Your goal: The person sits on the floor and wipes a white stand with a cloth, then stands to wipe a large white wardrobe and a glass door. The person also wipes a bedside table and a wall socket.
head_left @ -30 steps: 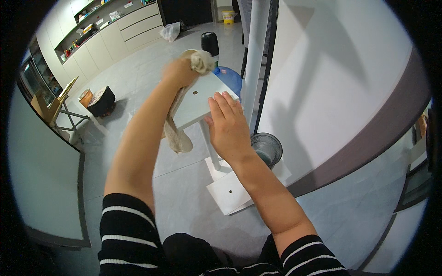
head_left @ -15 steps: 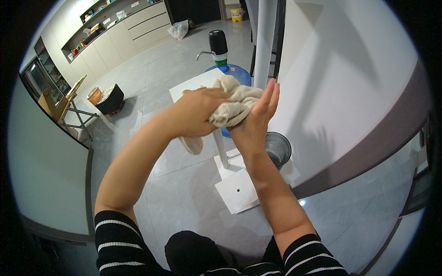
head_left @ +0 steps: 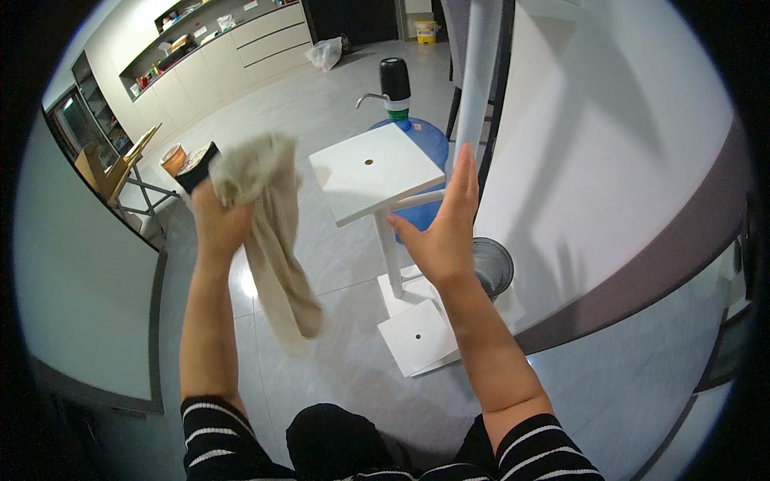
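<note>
Left hand (head_left: 215, 218) now alone gripping limp beige cloth (head_left: 273, 240); right hand (head_left: 441, 232) released, open flat beside small white square table (head_left: 377, 172).

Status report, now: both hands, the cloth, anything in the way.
Left hand shut on beige cloth, cloth hanging loose. Right hand open, empty, raised beside the small white table. Nothing between hands and tabletop.
</note>
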Demonstrator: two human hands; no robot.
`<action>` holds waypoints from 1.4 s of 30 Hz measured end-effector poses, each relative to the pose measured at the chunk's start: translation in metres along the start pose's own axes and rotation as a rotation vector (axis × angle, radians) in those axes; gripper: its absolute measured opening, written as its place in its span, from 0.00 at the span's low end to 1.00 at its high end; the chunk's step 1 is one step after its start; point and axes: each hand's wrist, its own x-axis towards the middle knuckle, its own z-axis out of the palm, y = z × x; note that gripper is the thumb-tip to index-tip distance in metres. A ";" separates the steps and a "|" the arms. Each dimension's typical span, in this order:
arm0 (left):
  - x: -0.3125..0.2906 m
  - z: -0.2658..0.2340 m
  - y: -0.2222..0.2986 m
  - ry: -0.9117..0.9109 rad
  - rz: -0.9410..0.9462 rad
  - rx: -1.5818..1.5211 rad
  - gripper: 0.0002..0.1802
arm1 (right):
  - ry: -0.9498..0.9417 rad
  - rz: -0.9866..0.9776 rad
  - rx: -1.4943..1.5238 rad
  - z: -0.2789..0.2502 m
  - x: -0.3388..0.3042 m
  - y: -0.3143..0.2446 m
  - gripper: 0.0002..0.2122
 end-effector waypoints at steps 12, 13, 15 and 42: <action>0.024 0.094 0.000 -0.396 -0.027 0.143 0.19 | -0.216 -0.141 -0.413 0.015 -0.011 0.003 0.48; 0.016 0.089 0.007 -0.386 -0.077 0.047 0.20 | -0.215 -0.151 -0.425 0.015 -0.012 0.004 0.48; -0.001 0.080 0.025 -0.364 -0.168 -0.145 0.20 | -0.205 -0.150 -0.432 0.014 -0.011 0.006 0.47; -0.025 0.076 0.026 -0.237 -0.155 -0.108 0.19 | -0.440 0.073 -0.016 -0.106 0.027 0.034 0.21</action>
